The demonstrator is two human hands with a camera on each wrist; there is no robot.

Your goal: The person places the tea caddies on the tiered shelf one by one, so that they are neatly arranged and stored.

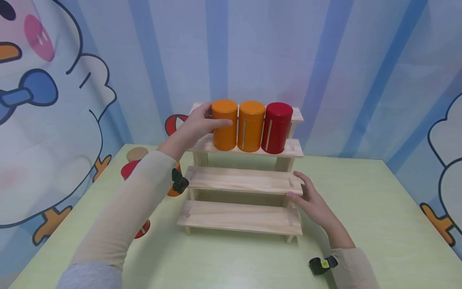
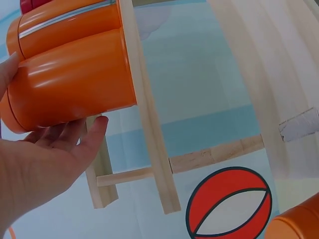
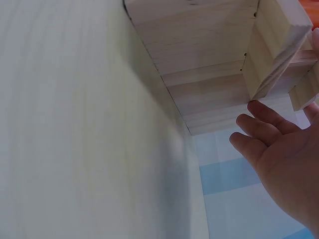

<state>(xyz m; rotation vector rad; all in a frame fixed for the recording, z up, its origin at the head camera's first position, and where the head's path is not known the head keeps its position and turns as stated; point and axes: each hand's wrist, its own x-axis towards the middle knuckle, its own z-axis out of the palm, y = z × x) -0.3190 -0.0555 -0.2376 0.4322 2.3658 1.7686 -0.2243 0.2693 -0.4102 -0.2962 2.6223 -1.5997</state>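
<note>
A stepped wooden rack (image 1: 238, 216) stands on the pale table. On its second tier from the top, an orange canister (image 1: 224, 138), another orange canister (image 1: 255, 120) and a red canister (image 1: 280, 128) stand upright side by side. My left hand (image 1: 196, 126) holds the leftmost orange one, thumb across its front and fingers around its left and back. In the left wrist view, that canister's base (image 2: 130, 74) sits against the shelf board. My right hand (image 1: 312, 204) grips the right end of the tier below, thumb at its front edge, forefinger at the back corner.
Left of the rack, partly hidden behind my left arm, are an orange canister (image 1: 174, 192), a red-topped item (image 1: 129, 169), a tan round-topped item (image 1: 137, 154) and a red round item (image 1: 144, 229). A printed cloth backdrop (image 1: 260, 48) rises behind the table (image 1: 361, 192).
</note>
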